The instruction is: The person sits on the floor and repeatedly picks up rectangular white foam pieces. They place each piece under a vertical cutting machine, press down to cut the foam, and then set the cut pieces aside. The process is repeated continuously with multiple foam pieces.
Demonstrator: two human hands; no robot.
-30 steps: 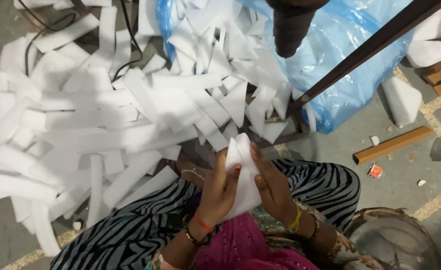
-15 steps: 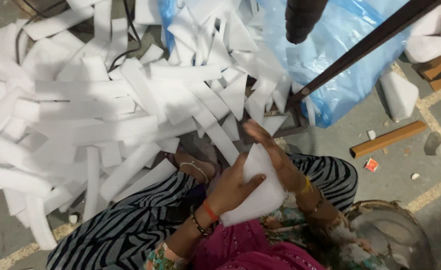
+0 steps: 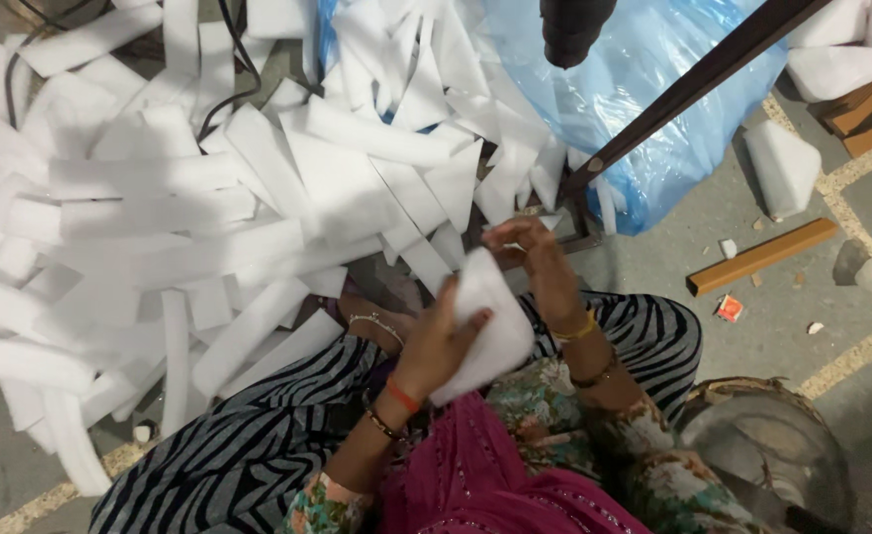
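The person's left hand (image 3: 443,341) is closed around a stack of white, flat foam pieces (image 3: 485,321) held above the striped lap, while the right hand (image 3: 533,252), fingers loosely curled and holding nothing visible, reaches toward the heap of white foam strips (image 3: 208,218) on the floor. Judging by that large heap, only a small stack is gathered and most strips remain loose

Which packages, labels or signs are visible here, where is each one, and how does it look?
Small packet: on the floor at right, below the wooden strip; squarish, orange-red and white.
Plastic bag: top centre-right, behind the white foam strips; large, crumpled, translucent blue.
No signs or screens in view.
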